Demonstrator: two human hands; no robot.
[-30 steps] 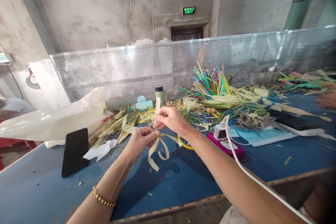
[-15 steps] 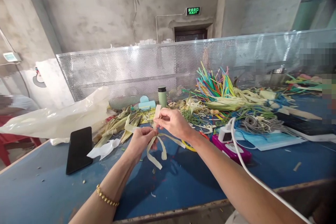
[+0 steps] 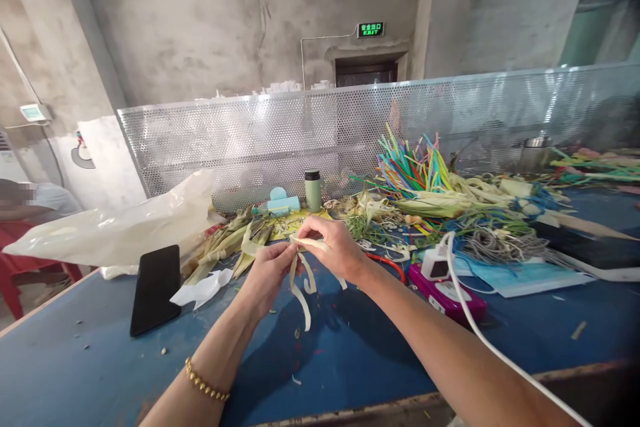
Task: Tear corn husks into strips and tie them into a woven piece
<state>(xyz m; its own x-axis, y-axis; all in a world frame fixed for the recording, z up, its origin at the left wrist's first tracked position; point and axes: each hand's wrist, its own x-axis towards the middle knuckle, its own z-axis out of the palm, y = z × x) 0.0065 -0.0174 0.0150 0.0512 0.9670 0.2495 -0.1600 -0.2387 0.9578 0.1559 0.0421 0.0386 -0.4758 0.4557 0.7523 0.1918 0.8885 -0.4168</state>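
Observation:
My left hand (image 3: 269, 273) is closed in a pinch on pale corn husk strips (image 3: 302, 307), and their loose ends curl down above the blue table. Another end of husk sticks out on the far side of the left fingers. Close beside it, my right hand (image 3: 334, 248) pinches a strip that lies folded across its fingers. The fingertips of both hands almost meet, and they hide the spot where the strips cross. Beyond my left hand lies a heap of dry corn husks (image 3: 213, 250).
Left of my hands lie a black phone (image 3: 156, 290) and a white scrap (image 3: 203, 288). A green bottle (image 3: 313, 192) stands behind them. To the right are a purple power box (image 3: 450, 297) with a white cable, a blue mask (image 3: 533, 277) and colourful stems (image 3: 413, 163). A person sits far left.
The strip end that stood upright from my right fingers now lies folded over towards the right hand. My hands have drawn closer together, and the hanging ends have shifted. The camera view has tilted slightly.

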